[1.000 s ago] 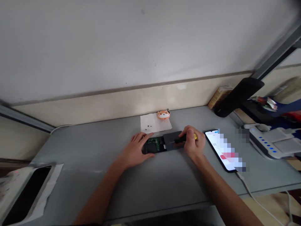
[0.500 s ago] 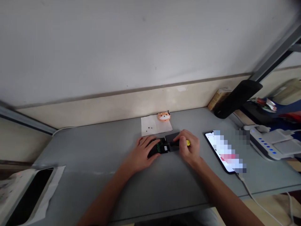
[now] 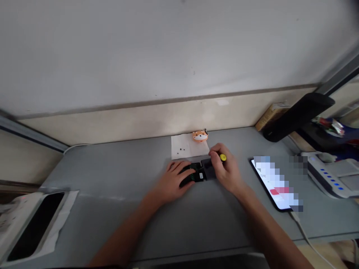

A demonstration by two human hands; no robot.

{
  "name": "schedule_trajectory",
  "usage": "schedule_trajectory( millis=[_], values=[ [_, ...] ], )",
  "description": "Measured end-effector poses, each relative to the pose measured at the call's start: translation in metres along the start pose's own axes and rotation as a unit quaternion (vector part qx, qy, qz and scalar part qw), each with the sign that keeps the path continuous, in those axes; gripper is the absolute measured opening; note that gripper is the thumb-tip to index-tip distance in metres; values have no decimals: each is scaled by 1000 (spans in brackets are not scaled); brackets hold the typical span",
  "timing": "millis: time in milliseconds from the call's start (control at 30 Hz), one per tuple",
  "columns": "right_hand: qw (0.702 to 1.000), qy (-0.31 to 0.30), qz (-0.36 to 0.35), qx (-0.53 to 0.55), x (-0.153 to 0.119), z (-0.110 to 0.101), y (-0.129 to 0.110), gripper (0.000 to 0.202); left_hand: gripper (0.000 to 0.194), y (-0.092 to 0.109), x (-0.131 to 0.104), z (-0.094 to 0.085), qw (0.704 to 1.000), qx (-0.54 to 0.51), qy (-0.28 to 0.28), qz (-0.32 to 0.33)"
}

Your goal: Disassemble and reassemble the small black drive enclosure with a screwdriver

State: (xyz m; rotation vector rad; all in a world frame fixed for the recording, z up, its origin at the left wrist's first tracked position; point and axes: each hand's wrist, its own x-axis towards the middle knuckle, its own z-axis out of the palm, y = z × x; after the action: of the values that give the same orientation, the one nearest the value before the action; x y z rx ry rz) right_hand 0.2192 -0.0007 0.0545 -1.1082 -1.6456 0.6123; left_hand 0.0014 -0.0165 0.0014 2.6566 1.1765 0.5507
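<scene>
My left hand (image 3: 174, 182) lies over a small black device (image 3: 198, 178), its fingers and thumb round the left part. A green circuit board and a small white label show on the device. A dark flat rectangular piece (image 3: 210, 173) adjoins it on the right. In my right hand (image 3: 228, 170) is a screwdriver (image 3: 223, 157) with a black and yellow handle, gripped over the dark piece; I cannot tell where its tip is. Behind the device, several tiny black screws (image 3: 181, 149) rest on a white paper (image 3: 179, 141).
An orange animal-faced case (image 3: 200, 137) sits on the paper. To the right are a lit phone (image 3: 269, 185) on a cable, a white power strip (image 3: 327, 175), a black cylinder (image 3: 300, 116) and a box (image 3: 270, 116). Another phone (image 3: 36, 226) lies at the left.
My right hand has lifted and tilted the screwdriver away from the device, its yellow end now higher. My left hand stays on the device. The camera view has shifted slightly.
</scene>
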Motion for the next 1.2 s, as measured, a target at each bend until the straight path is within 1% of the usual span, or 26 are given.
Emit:
schedule_trajectory(
  millis=[67, 133, 233, 300, 400, 467, 567, 633, 733, 800, 900, 967, 1100, 1200],
  values=[
    [998, -8, -6, 64, 6, 6, 1, 6, 29, -1, 0, 0, 1000, -4, -1, 0],
    [993, -27, -17, 115, 11, 11, 3, 12, 28, -1, 1, -1, 1000, -9, -1, 1],
    [987, -47, -24, 152, 17, 18, 4, 17, 25, 0, 2, -1, 1000, -10, 0, -2],
    [985, -44, -17, 167, 19, 22, 4, 20, 24, 2, 2, 0, 1000, -6, 4, -4],
    [975, -50, 13, 214, 19, 25, 3, 32, 23, 4, 2, 0, 1000, 2, 11, -4],
    [956, -74, 44, 279, 18, 24, 5, 40, 23, 4, 2, 1, 1000, 5, 8, -5],
    [907, -99, 105, 395, 18, 20, 9, 43, 22, 4, 3, 1, 1000, 0, 1, -6],
    [880, -87, 136, 447, 18, 18, 10, 41, 22, 3, 3, 1, 1000, -4, 5, -5],
    [855, -71, 157, 489, 16, 18, 6, 36, 22, 2, 3, 2, 1000, -12, 9, -10],
    [853, -63, 150, 496, 12, 21, 2, 38, 23, 3, 4, 2, 1000, -21, 6, -21],
    [862, -18, 141, 486, 6, 26, -2, 40, 24, 4, 4, 1, 999, -28, -1, -28],
    [864, -7, 142, 484, 4, 28, -1, 41, 24, 5, 4, 0, 999, -28, -3, -27],
    [874, -4, 143, 465, 9, 23, 5, 38, 23, 5, 5, -1, 999, -20, -9, -26],
    [879, -48, 159, 446, 16, 13, 9, 38, 23, 6, 6, -2, 999, -15, -15, -27]
  ],
)
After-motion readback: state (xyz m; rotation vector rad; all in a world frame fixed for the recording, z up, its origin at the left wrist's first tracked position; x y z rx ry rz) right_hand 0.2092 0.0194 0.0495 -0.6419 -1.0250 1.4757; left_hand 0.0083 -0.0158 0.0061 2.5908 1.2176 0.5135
